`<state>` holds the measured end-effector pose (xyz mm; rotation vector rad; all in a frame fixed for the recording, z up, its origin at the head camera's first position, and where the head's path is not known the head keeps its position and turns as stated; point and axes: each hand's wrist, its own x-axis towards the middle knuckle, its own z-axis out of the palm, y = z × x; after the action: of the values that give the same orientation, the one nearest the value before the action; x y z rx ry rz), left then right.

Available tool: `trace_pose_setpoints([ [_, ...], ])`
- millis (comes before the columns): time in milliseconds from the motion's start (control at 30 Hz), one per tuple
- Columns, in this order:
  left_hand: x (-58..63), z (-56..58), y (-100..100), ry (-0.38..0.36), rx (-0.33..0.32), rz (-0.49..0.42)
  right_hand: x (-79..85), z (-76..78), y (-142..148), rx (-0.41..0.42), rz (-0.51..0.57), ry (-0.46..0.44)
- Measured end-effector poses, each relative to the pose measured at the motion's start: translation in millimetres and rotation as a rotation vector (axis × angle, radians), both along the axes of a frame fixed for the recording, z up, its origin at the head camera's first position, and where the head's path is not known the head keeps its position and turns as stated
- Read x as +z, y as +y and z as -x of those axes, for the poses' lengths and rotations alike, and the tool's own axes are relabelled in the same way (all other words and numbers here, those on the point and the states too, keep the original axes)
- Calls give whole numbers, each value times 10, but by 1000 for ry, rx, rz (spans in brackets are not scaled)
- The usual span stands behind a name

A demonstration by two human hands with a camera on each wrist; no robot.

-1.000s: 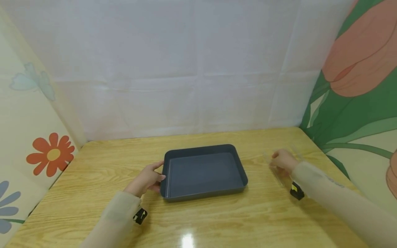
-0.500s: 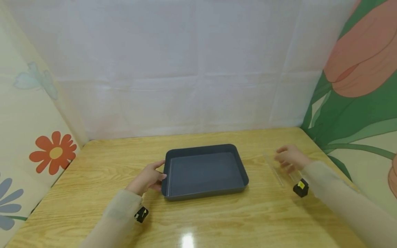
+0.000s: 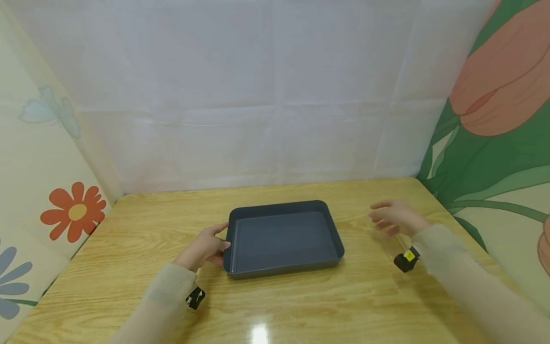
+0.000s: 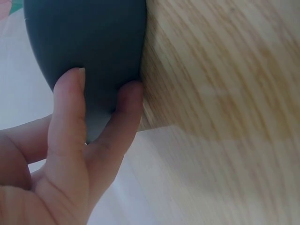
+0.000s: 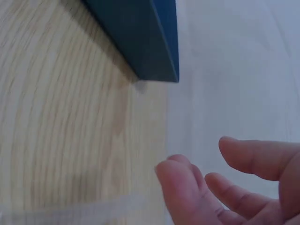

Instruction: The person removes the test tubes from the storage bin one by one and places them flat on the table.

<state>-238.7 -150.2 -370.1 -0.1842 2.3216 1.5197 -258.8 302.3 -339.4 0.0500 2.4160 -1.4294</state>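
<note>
A dark grey-blue rectangular baking pan (image 3: 285, 241) lies on the wooden table, its bare inside facing up. At its left side, my left hand (image 3: 206, 246) pinches the wall, thumb over the rim and fingers outside. The left wrist view shows two fingertips (image 4: 70, 82) pressed on the pan's outer wall (image 4: 93, 42). My right hand (image 3: 397, 217) is held to the right of the pan, apart from it, with loosely bent fingers and nothing between them. Below it is a see-through thing with straight edges (image 3: 391, 246), partly hidden by the hand; a translucent strip (image 5: 70, 211) shows in the right wrist view.
The wood-grain table (image 3: 283, 306) ends at a white cloth backdrop (image 3: 275, 105). Flower-printed panels stand at the left (image 3: 51, 157) and right (image 3: 494, 157). Each wrist carries a small black camera, one of them the right wrist camera (image 3: 406, 260).
My right hand has loosened its curled fingers and lifted off the see-through thing, then shifted slightly left toward the pan. The left hand and the pan stay in place.
</note>
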Motion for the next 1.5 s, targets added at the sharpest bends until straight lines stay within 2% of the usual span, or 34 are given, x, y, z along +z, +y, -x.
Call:
trace_pose_setpoints([
  [500,-17,-5,-3,-3,12,-31,79,114,-437,36,100,-33],
  [967,6,-19,6,-24,26,-54,35,181,-808,40,197,-85],
  [1267,31,-21,16,-13,23,-10,52,201,-1050,57,204,-136],
  [1500,21,-35,11,-7,22,-22,47,241,-1198,77,194,-173],
])
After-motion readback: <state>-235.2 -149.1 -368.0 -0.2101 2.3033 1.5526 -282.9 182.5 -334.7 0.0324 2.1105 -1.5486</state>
